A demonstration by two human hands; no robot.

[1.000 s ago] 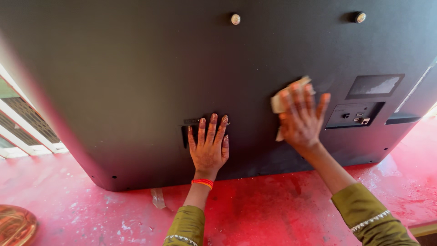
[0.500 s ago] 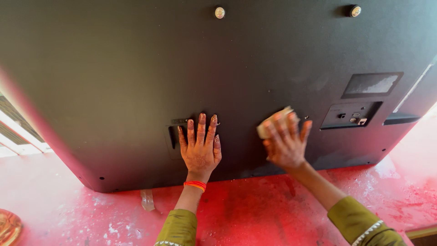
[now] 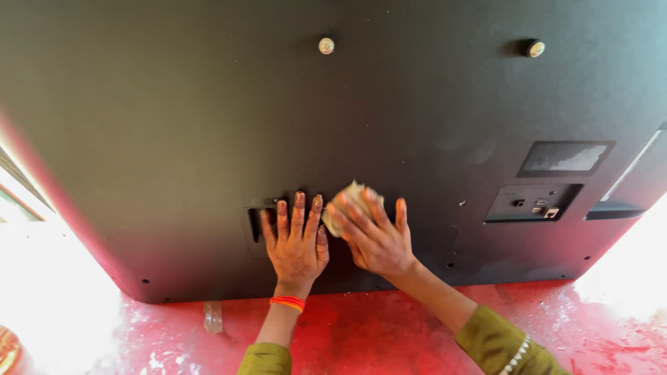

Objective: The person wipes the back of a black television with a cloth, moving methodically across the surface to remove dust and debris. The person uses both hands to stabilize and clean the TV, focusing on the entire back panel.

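Pale cloth (image 3: pixel 349 198) (under right hand (image 3: pixel 375 239)) on television back (image 3: pixel 208 125)

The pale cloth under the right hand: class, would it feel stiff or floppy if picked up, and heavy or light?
Probably floppy: the pale cloth is bunched and folded under the right hand. Likely light, since spread fingers alone pin it against the upright television back panel. It would probably drop if released.
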